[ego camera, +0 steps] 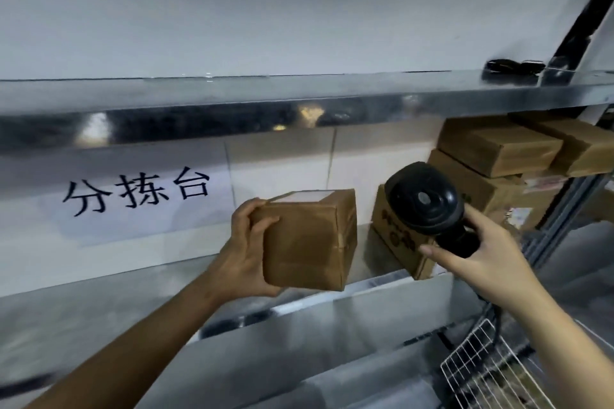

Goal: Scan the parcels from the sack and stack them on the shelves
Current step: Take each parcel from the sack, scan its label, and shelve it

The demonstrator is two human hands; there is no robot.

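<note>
Fingers [247,207] of the left hand [244,256] are curled round a small brown tape-wrapped cardboard parcel [309,242], which is held up just in front of the shiny metal shelf [382,287]. A chunky black handheld scanner [428,206] is gripped by the right hand [481,262], right beside the parcel. More brown boxes [498,149] are stacked behind.

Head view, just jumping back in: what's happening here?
A person holds a brown taped parcel in the left hand, fingers curled over its edge, in front of the metal shelf. The right hand grips a black handheld scanner just right of it. Other cardboard boxes sit stacked at the shelf's right end.
</note>
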